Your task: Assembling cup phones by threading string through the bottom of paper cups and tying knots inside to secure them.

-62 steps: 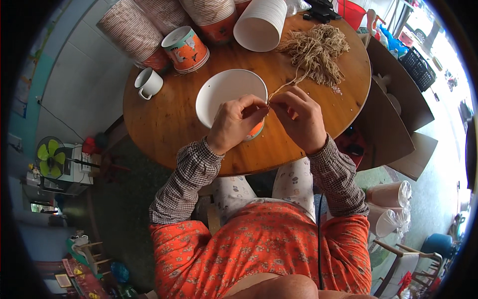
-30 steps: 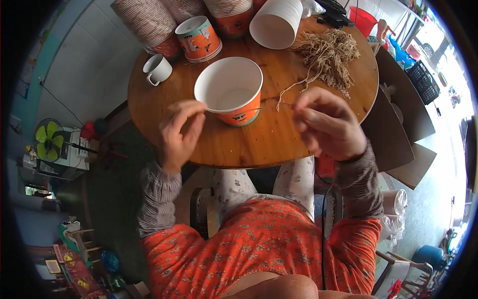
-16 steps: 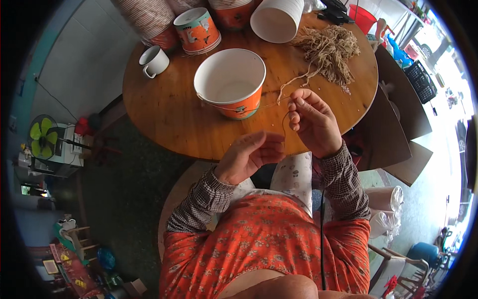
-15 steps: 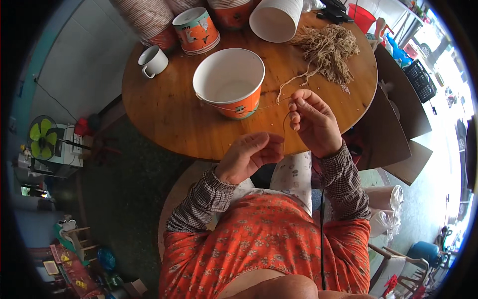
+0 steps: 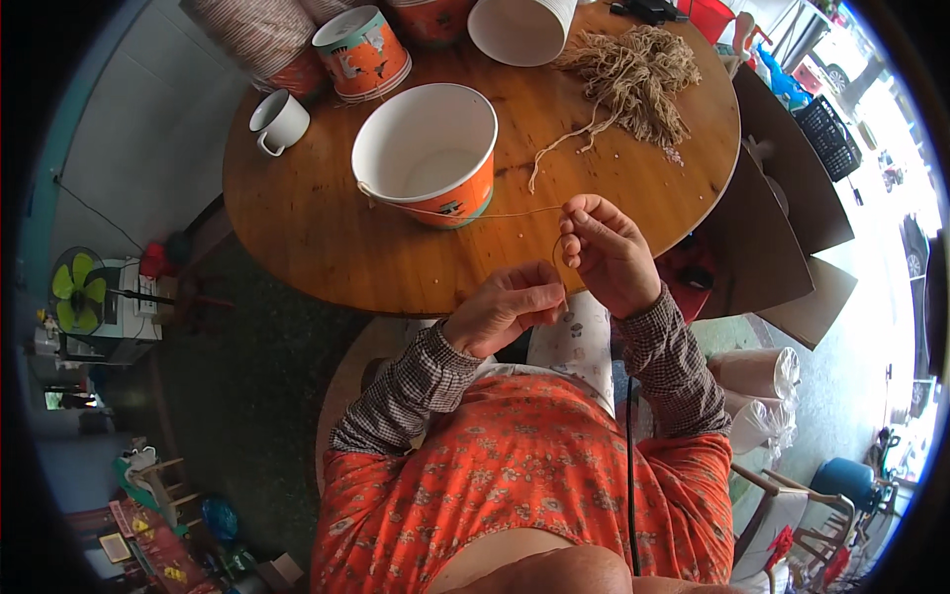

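A white-lined paper bucket with an orange printed outside stands upright on the round wooden table. A thin tan string is fastened at the left side of its rim and runs taut across its front. My right hand pinches that string between thumb and fingertips, right of the bucket and above the table's near edge. From there the string loops down to my left hand, whose thumb and fingers close on its lower end. A bundle of similar tan strings lies at the far right of the table.
A white mug stands left of the bucket. Behind are an upturned printed tub, stacked tubs and a tipped white tub. An open cardboard box is right of the table; a green-bladed fan stands far left.
The view has shifted, so the table's things sit farther left and higher. My right hand has drawn slightly toward me, tightening the string. My left thumb has closed down against its fingers.
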`<control>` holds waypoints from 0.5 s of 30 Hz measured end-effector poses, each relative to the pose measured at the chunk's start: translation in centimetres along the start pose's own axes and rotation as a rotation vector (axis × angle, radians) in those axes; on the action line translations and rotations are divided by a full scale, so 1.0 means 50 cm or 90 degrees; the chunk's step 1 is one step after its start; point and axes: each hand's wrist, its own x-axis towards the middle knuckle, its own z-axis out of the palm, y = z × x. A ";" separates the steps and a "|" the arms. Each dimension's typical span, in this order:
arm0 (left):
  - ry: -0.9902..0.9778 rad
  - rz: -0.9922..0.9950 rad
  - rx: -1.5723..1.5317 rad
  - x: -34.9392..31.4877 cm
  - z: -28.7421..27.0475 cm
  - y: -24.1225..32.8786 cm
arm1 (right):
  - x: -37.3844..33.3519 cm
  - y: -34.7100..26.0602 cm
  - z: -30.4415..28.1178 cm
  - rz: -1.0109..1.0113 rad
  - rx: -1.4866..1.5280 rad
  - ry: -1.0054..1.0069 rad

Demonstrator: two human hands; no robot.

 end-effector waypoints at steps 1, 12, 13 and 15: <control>0.032 0.012 0.028 -0.002 0.005 0.003 | -0.001 0.002 -0.008 -0.007 0.001 0.008; 0.217 0.218 0.345 0.006 -0.036 -0.011 | -0.004 0.029 -0.044 -0.004 -0.001 0.058; 0.199 0.180 0.299 0.011 -0.039 -0.017 | -0.002 0.030 -0.035 0.003 0.003 0.045; 0.181 0.140 0.252 0.013 -0.033 -0.013 | 0.000 0.028 -0.029 0.009 0.007 0.034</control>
